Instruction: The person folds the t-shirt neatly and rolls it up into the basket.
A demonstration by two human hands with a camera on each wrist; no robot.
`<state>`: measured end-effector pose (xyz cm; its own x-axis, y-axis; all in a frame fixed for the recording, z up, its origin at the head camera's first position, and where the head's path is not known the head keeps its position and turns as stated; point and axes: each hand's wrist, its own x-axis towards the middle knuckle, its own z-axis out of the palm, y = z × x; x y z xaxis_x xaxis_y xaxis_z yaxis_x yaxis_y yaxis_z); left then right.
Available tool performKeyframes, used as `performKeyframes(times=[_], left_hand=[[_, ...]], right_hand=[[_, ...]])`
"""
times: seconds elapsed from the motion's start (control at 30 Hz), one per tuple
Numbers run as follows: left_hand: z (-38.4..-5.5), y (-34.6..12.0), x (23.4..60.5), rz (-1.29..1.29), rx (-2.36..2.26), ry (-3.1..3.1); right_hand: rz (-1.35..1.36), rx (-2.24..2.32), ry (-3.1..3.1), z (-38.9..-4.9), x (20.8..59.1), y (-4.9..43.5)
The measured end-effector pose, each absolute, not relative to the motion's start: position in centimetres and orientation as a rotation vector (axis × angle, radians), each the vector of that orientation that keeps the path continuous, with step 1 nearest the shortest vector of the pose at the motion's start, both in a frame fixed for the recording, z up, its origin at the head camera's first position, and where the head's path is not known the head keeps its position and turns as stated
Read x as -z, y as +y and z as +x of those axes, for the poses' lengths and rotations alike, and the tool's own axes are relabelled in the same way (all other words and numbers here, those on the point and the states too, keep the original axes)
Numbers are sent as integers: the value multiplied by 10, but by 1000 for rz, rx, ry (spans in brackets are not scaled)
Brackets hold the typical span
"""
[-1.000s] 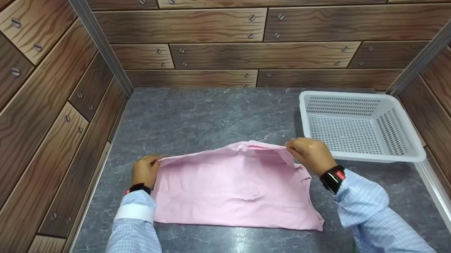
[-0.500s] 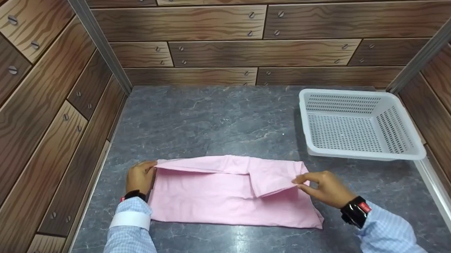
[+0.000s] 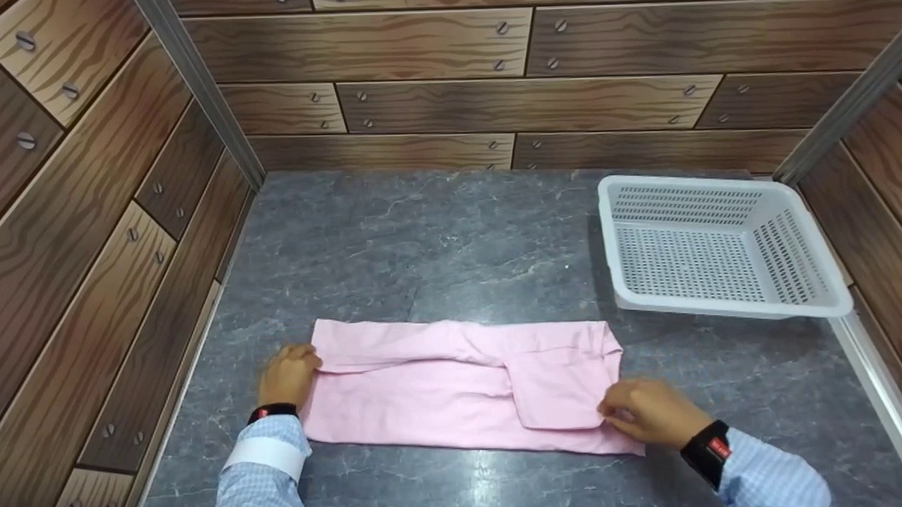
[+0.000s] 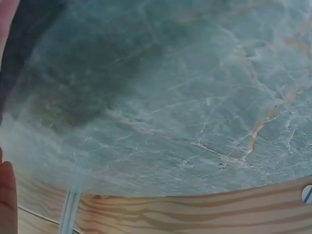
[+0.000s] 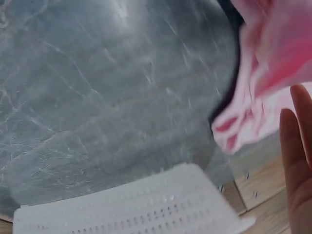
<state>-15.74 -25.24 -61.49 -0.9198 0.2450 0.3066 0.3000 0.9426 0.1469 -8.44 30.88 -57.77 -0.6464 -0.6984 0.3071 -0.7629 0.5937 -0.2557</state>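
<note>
A pink garment (image 3: 419, 405) lies on the grey marbled table in a long, folded strip in the head view. Its far edge is turned over toward the person, and a squarish flap on the right reaches near the front edge. At the left end, my left hand (image 3: 286, 375) pinches the folded layer's edge. My right hand (image 3: 655, 411) grips the flap's lower right corner between thumb and fingers. In the right wrist view, part of the garment (image 5: 263, 97) shows beside the fingers (image 5: 295, 146). The left wrist view shows mostly tabletop, with a finger (image 4: 7, 195) at its left edge.
A white perforated plastic basket (image 3: 730, 311) stands at the back right of the table (image 3: 421, 247). Wood-patterned walls (image 3: 429, 52) enclose the back and sides, with metal posts at the corners.
Both hands have come toward the person, bringing the garment's far edge over and down onto the lower layer. The right flap has swung down to lie flat near the front edge.
</note>
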Motion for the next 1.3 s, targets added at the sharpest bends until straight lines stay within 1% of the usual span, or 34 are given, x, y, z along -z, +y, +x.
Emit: performKeyframes(times=[0.13, 0.2, 0.27, 0.33, 0.5, 0.53, 0.63, 0.73, 0.8, 0.9, 1.13, 1.3], left_hand=[[-159, -247, 617, -331, 288, -2912], [-162, -245, 614, -257, 363, -2977], [-165, -243, 610, -154, 476, -3019], [-169, -242, 605, -9, 625, -3026], [-180, -237, 591, 372, 932, -3023], [-182, -236, 588, 430, 982, -3028], [-188, -231, 585, 540, 1112, -3029], [-192, -227, 584, 610, 1236, -3003], [-193, -225, 584, 654, 1309, -2984], [-194, -222, 585, 711, 1379, -2937], [-195, -219, 584, 722, 1260, -2846], [-198, -221, 582, 774, 1269, -2747]], right_hand=[[1234, -462, -2654, -81, 590, 301], [1211, -513, -2708, -80, 593, 297], [1121, -640, -2791, -81, 592, 293], [880, -831, -2882, -86, 589, 290], [-32, -1226, -2825, -117, 580, 286], [-173, -1303, -2781, -124, 579, 286], [-494, -1588, -2670, -141, 578, 289], [-699, -1851, -2578, -149, 580, 290], [-761, -1929, -2561, -152, 583, 291], [-780, -1936, -2601, -155, 588, 289], [-797, -1897, -2634, -156, 590, 288], [-821, -2040, -2472, -155, 587, 294]])
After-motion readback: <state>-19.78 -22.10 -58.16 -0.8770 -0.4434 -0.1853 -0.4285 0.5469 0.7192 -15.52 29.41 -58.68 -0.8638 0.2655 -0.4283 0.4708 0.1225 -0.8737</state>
